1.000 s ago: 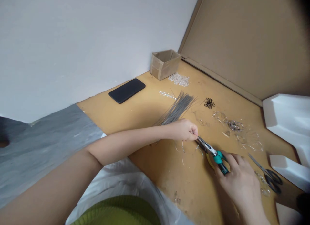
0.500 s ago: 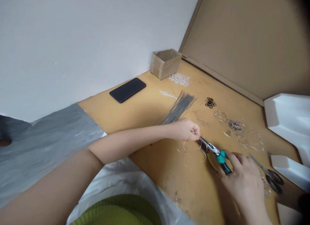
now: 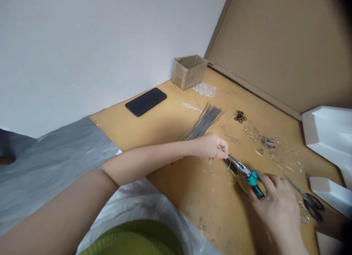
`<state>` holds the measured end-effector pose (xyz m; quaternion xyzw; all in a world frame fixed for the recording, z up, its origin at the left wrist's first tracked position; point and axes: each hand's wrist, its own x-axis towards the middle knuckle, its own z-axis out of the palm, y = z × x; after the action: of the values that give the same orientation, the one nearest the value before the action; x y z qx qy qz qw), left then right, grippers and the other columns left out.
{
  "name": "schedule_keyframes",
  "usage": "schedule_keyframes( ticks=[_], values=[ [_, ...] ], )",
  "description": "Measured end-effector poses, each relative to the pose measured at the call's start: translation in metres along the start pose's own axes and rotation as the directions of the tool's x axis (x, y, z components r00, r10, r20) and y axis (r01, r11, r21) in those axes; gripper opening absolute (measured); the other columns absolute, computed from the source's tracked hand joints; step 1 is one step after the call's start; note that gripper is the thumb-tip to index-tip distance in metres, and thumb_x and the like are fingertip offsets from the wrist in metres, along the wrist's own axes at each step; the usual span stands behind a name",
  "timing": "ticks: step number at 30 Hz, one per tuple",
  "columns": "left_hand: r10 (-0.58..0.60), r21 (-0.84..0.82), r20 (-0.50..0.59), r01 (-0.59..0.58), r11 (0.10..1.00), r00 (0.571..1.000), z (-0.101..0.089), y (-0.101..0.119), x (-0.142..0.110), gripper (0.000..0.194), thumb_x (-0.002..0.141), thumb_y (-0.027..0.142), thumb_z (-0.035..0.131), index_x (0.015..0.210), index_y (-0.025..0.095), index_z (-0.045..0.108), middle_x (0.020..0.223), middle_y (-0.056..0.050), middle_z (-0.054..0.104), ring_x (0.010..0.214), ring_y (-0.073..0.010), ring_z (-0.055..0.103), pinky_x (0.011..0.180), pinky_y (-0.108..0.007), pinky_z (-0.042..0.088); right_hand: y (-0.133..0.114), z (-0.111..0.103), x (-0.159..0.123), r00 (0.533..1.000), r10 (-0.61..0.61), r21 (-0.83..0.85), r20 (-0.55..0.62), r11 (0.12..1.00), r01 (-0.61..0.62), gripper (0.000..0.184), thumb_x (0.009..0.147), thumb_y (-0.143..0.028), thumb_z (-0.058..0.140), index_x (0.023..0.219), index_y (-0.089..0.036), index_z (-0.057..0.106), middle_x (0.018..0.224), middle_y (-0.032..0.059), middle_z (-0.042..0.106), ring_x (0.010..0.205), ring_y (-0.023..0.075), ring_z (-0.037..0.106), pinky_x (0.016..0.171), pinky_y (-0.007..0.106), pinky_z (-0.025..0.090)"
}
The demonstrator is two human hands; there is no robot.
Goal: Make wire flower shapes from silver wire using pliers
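In my right hand (image 3: pixel 277 200) is a pair of pliers (image 3: pixel 251 178) with teal and black handles, its metal jaws pointing up and left. The jaw tips meet the fingertips of my left hand (image 3: pixel 216 147), which is closed in a pinch on a thin wire. What the jaws grip is too small to make out. Bent pieces of wire (image 3: pixel 211 167) lie on the table just below my left hand. Behind my left forearm lies a bundle of straight grey wires (image 3: pixel 205 121), partly hidden by the arm.
A cardboard box (image 3: pixel 189 71) stands by the wall beside a heap of small clear pieces (image 3: pixel 205 89). A black phone (image 3: pixel 146 102) lies left. Black rings (image 3: pixel 240 116), tangled wire (image 3: pixel 269 142), scissors (image 3: pixel 308 200) and white foam blocks (image 3: pixel 327 137) are on the right.
Both hands and the pliers stay almost in place at the wire. The whole view has shifted very slightly, with things sitting a little further right.
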<state>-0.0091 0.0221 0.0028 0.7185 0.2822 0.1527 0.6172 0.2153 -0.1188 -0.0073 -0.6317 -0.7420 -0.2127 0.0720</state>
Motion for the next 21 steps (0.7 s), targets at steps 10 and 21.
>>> schedule_keyframes(
  ticks=[10,21],
  values=[
    [0.003,0.008,-0.03,-0.002,1.0,1.0,0.004,-0.0007,0.0,0.012,0.069,0.025,0.058,0.072,0.014,0.058,0.053,0.006,0.048,0.045,-0.0041,0.047,0.047,-0.015,0.037,-0.0018,-0.0004,-0.0018,1.0,0.008,0.014,-0.01,1.0,-0.008,0.024,0.079,-0.035,0.051,0.092,-0.018,0.062,0.083,0.0094,0.06,0.075,0.0232,0.051,0.068,0.034,0.043],
    [0.019,0.035,-0.057,-0.017,0.999,0.998,0.0067,-0.0017,-0.0006,0.013,0.07,0.027,0.057,0.071,0.014,0.059,0.052,0.006,0.048,0.045,-0.0042,0.047,0.048,-0.015,0.035,-0.0048,-0.0011,-0.0043,0.999,0.043,0.028,0.014,0.999,-0.044,0.021,0.079,-0.032,0.051,0.09,-0.019,0.062,0.084,0.0085,0.062,0.073,0.0216,0.056,0.065,0.031,0.045]
  ],
)
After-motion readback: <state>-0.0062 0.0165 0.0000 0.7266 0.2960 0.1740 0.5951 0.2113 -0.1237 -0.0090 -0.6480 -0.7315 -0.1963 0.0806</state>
